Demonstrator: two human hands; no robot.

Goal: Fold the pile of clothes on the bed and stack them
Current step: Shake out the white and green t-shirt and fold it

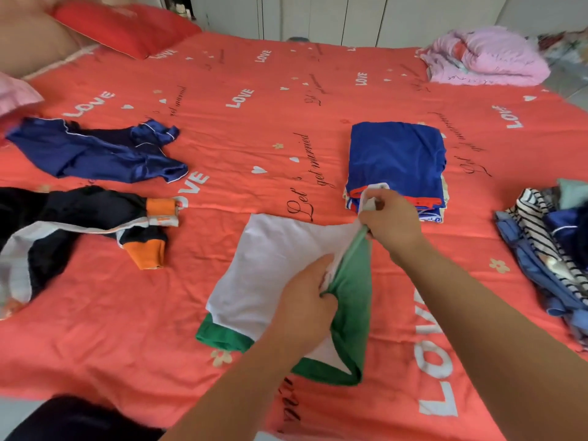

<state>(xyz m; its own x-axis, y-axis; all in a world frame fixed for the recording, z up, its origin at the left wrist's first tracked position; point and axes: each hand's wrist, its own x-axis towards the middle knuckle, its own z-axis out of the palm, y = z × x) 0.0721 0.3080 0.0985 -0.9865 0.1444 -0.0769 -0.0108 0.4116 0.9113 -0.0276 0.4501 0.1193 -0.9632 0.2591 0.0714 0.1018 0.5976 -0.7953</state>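
Your left hand [305,300] had its fingers curled round the raised fold of the white and green shirt [270,265], near the middle of that fold. Your right hand [393,219] pinched the same fold at its far end. Both forearms reached forward over the bed [254,128]. The shirt's white panel lay flat to the left of the fold. Its green part lay to the right.

The folded stack [396,154], blue on top, sat just beyond your right hand; contact could not be determined. Open bed surface extended ahead and to the left. The navy garment [95,151] and the black and orange garment [79,224] lay well apart at the left. The unfolded pile [547,249] lay at the right edge.
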